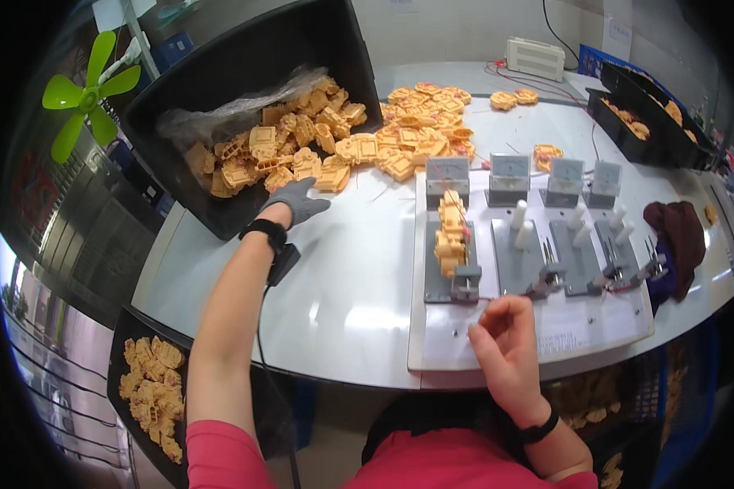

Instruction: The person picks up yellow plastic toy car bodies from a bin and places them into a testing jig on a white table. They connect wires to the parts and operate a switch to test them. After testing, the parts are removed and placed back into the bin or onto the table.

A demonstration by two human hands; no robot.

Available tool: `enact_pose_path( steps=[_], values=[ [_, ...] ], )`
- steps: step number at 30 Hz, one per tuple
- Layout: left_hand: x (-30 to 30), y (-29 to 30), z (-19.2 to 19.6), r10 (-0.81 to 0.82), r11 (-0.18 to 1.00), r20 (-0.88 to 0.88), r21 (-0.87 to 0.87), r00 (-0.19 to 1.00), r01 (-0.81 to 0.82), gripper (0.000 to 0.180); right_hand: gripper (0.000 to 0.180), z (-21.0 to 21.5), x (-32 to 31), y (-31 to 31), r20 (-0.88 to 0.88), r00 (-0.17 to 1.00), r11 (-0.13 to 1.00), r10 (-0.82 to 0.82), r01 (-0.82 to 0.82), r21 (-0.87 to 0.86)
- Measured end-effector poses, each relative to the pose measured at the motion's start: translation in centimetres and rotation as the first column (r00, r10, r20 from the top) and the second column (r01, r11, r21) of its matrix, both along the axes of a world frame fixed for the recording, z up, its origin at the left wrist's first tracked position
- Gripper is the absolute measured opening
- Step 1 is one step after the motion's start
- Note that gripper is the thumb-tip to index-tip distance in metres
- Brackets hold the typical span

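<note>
My left hand, in a grey glove, stretches out with its fingers spread at the mouth of a tipped black bin. Its fingertips are beside the nearest orange plastic moulded part; whether they touch is unclear. My right hand, bare, is loosely curled at the front of a white test board, and nothing shows in its fingers. Just beyond it, a grey clamp stands at the near end of the leftmost station, where an orange part sits upright before a meter.
More orange parts spill across the table. Three other stations with white posts and meters stand to the right. A cream power box is at the back. Black trays and a dark cloth lie right. A cable hangs along my left arm.
</note>
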State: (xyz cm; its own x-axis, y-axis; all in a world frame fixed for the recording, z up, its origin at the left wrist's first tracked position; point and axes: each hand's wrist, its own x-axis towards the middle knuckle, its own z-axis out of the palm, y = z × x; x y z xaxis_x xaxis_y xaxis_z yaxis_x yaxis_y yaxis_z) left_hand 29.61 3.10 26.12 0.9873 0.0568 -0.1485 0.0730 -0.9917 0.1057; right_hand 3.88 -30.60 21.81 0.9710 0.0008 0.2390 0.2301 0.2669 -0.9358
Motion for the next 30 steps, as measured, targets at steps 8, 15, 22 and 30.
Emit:
enact_pose_path(
  steps=[8, 15, 22, 30],
  values=[
    [7.2, -3.0, -3.4, 0.115, 0.992, 0.065, 0.047, 0.991, -0.118, 0.078, 0.037, 0.3, -0.1, -0.5, 0.014, 0.998, 0.995, 0.062, -0.061, -0.082],
    [-0.6, -3.6, -0.9, 0.014, 0.995, 0.004, -0.102, 1.0, -0.014, 0.093, 0.039, -0.5, 0.1, -0.4, 0.072, 0.996, 0.995, 0.059, -0.053, -0.09],
    [-0.8, -3.3, -1.7, -0.013, 0.835, -0.394, -0.51, 0.919, -0.207, 0.106, 0.034, -0.3, -0.5, -0.1, 0.055, 0.998, 0.992, 0.01, -0.003, -0.128],
    [-7.5, -3.8, -0.9, -0.091, 0.603, -0.382, -0.756, 0.92, -0.255, 0.055, 0.034, -0.1, 0.0, 0.3, 0.114, 0.993, 0.985, -0.025, 0.044, -0.166]
  ],
)
